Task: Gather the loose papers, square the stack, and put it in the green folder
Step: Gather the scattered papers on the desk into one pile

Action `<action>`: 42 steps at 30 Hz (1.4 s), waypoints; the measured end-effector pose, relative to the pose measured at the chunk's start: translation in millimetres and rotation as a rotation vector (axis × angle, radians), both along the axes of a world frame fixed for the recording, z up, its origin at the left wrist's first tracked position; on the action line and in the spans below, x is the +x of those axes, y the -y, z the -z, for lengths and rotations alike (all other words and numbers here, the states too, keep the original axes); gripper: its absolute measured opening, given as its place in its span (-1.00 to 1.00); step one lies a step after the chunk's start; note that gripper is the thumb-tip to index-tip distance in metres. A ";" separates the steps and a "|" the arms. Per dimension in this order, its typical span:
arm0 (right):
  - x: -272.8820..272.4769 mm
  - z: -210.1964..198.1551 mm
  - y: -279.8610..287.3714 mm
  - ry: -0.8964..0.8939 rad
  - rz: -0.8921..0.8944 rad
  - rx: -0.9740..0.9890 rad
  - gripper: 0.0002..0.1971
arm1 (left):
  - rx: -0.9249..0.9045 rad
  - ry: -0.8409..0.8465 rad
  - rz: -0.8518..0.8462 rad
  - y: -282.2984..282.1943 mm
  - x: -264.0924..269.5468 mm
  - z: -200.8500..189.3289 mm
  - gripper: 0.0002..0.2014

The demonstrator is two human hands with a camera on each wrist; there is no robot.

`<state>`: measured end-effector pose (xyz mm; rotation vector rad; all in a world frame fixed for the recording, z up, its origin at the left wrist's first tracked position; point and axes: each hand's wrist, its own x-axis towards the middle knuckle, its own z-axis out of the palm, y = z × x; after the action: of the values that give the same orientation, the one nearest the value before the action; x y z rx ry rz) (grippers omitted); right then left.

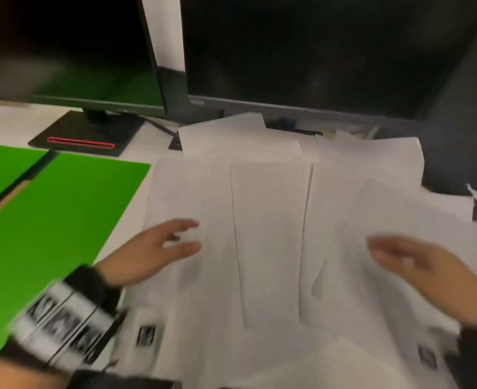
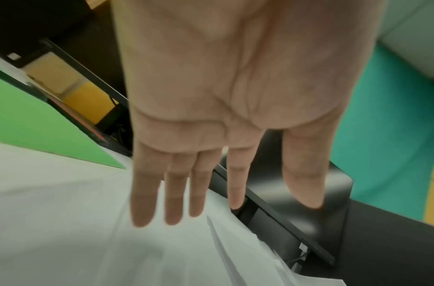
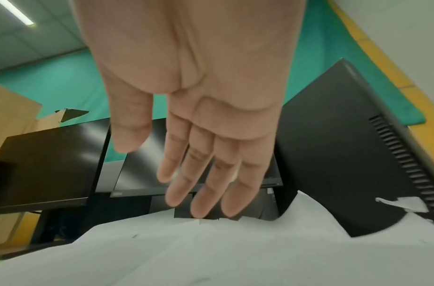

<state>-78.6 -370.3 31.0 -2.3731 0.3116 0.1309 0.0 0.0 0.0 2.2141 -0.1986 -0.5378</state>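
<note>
so, near to far:
left hand (image 1: 158,249): your fingers (image 2: 173,195) are straight and a little spread, holding nothing, palm down just above the left side of the sheets.
right hand (image 1: 408,258): your fingers (image 3: 206,185) hang loosely extended, nothing in them, over the right side of the spread.
loose papers (image 1: 271,234): they lie fanned and overlapping across the desk between your hands, back toward the monitors.
handling: thin, light, floppy and likely slippery sheet on sheet; sweep inward from the outer edges with flat palms, then take the pile by its two long sides, since a single corner would probably bend or tear.
green folder (image 1: 55,220): it lies open and flat to your left, just beside the papers.
monitors (image 1: 315,51): two dark screens stand behind everything.
</note>
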 end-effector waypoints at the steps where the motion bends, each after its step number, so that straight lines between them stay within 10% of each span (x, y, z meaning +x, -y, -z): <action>1: 8.5 9.6 -13.9 0.064 -0.011 0.011 -0.70 | 0.015 0.003 0.030 3.8 2.6 7.2 -0.27; 8: 27.1 67.8 -39.6 -0.466 -0.088 -0.485 -0.18 | 0.487 -0.074 0.263 33.3 -13.9 21.7 -0.18; 14: 8.0 74.3 -69.4 -0.542 -0.284 -0.658 -0.10 | 0.436 -0.109 0.283 58.3 -27.2 28.6 -0.16; 17: 8.0 64.7 -75.2 -0.432 -0.383 -0.483 -0.19 | 0.380 -0.083 0.230 62.0 -23.2 25.8 -0.16; 20: 10.9 49.8 -47.2 -0.183 -0.082 -0.208 -0.29 | 0.243 -0.055 0.054 51.7 -17.1 18.3 -0.19; 24: -6.9 60.3 10.8 -0.397 0.303 -0.432 -0.12 | 0.257 -0.060 -0.030 45.1 -22.6 22.2 -0.19; 31: -18.4 58.6 -21.7 -0.407 0.023 -0.361 -0.14 | -0.036 -0.065 -0.133 69.1 -33.1 27.9 -0.18; 38: -25.1 50.6 19.7 -0.302 0.397 -0.233 -0.13 | -0.229 -0.186 -0.473 47.4 -4.3 34.6 -0.31; 42: -5.2 52.8 0.2 -0.235 0.421 0.331 -0.39 | -0.257 -0.274 -0.365 61.7 5.4 37.4 -0.37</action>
<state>-83.9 -370.5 -21.8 -1.9209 0.8272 0.2416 5.4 -61.7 -37.4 1.8457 0.2633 -0.5684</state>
